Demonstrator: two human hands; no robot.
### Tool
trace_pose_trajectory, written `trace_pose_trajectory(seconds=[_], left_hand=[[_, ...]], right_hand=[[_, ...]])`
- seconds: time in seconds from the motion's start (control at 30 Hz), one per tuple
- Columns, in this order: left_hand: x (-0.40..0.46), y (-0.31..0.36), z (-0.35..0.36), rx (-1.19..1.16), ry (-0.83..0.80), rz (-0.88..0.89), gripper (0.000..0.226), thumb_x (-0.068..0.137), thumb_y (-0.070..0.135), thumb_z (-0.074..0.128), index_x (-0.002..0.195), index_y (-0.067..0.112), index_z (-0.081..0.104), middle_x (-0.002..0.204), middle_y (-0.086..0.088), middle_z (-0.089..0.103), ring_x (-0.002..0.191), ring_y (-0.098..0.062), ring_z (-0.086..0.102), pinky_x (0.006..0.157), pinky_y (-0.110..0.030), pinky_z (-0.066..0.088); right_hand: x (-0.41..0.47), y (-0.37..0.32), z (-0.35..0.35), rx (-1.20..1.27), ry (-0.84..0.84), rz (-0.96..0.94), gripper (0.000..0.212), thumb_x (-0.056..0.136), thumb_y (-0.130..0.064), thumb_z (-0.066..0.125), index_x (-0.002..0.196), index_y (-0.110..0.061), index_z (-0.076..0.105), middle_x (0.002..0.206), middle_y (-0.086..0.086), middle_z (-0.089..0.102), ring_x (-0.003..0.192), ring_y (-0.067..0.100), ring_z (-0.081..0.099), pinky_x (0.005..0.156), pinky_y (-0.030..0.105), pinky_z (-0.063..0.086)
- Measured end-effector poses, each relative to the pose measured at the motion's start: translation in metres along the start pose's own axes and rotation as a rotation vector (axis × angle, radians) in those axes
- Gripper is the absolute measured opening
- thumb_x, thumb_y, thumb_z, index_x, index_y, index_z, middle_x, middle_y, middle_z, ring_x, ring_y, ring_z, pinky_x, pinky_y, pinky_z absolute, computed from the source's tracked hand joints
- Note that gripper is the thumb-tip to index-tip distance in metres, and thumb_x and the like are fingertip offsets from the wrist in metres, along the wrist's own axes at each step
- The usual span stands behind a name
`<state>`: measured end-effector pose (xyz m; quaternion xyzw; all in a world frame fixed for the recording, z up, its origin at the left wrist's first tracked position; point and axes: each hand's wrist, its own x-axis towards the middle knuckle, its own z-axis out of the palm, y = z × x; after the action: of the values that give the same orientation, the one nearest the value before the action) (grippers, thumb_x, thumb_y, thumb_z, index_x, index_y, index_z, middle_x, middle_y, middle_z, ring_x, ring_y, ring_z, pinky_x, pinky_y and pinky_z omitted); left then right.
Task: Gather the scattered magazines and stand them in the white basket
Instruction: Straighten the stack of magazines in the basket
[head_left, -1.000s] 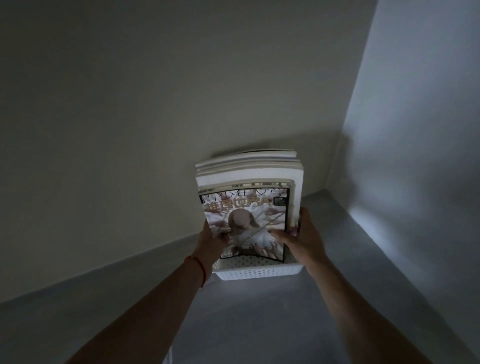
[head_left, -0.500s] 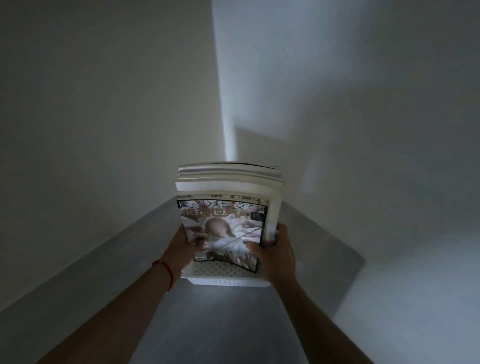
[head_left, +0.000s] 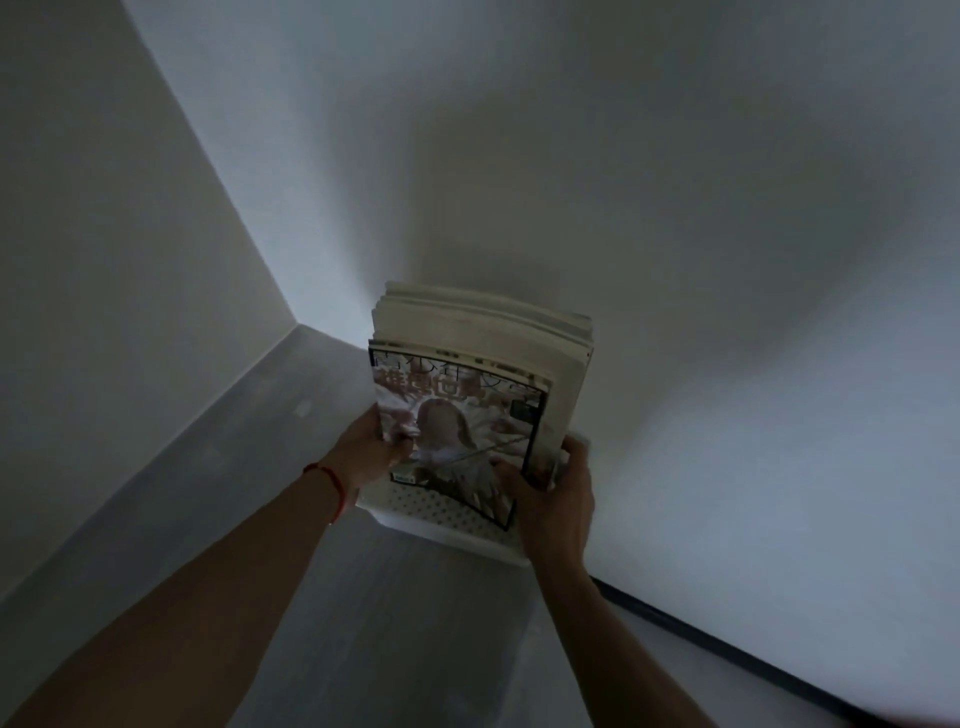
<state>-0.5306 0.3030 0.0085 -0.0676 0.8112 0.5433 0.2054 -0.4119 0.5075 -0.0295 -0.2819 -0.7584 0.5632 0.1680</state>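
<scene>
A thick stack of magazines stands upright in a white perforated basket on the grey floor close to a wall. The front magazine shows a pale figure under large characters, and its lower edge curls outward over the basket's front wall. My left hand grips the stack's left edge, thumb on the front cover. My right hand clasps the right edge, fingers wrapped around the stack and the thumb on the cover's lower right. A red string circles my left wrist.
White walls meet in a corner at the back left. A dark baseboard runs along the right wall. The grey floor stretches toward me between my forearms. The room is dim.
The view has swung right, so the wall corner now lies at the left. The basket with the magazines sits nearer the right wall. Both hands keep their hold on the stack.
</scene>
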Motion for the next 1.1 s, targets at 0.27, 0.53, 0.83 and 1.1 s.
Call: trace_pose_trajectory(seconds=[0.27,0.53,0.83,1.1], left_hand=[[0.04,0.028,0.032,0.015,-0.064,0.079,0.036,0.084,-0.001,0.071,0.098,0.032,0.063,0.11,-0.003,0.067,0.105,-0.025,0.063,0.081,-0.031,0.053],[0.062,0.03,0.034,0.045,-0.061,0.145,0.045,0.078,-0.001,0.075,0.112,0.026,0.065,0.115,-0.001,0.068,0.111,-0.025,0.063,0.084,-0.035,0.055],[0.031,-0.038,0.046,0.001,0.218,0.048,0.025,0.102,0.031,0.042,0.119,0.02,0.057,0.12,-0.014,0.062,0.104,-0.031,0.06,0.087,-0.043,0.051],[0.049,-0.026,0.043,0.048,0.127,0.04,0.02,0.103,0.039,0.039,0.117,0.035,0.053,0.126,-0.005,0.059,0.105,-0.027,0.062,0.092,-0.056,0.055]], right_hand=[[0.039,0.008,-0.013,0.05,0.077,0.022,0.071,0.067,-0.048,0.087,0.125,-0.036,0.047,0.117,-0.004,0.062,0.103,0.016,0.063,0.081,0.032,0.058],[0.06,0.005,-0.02,0.19,-0.016,0.106,0.1,0.07,-0.04,0.089,0.147,-0.033,0.026,0.134,-0.007,0.054,0.112,0.012,0.062,0.094,0.033,0.053],[0.014,0.039,-0.025,0.216,-0.221,0.126,0.056,0.099,-0.043,0.051,0.15,-0.039,0.027,0.122,-0.026,0.053,0.115,0.006,0.058,0.093,0.037,0.052],[0.028,0.044,-0.011,0.136,-0.085,0.106,0.047,0.105,-0.046,0.037,0.15,-0.036,0.031,0.107,-0.031,0.055,0.087,-0.029,0.055,0.059,-0.001,0.044]])
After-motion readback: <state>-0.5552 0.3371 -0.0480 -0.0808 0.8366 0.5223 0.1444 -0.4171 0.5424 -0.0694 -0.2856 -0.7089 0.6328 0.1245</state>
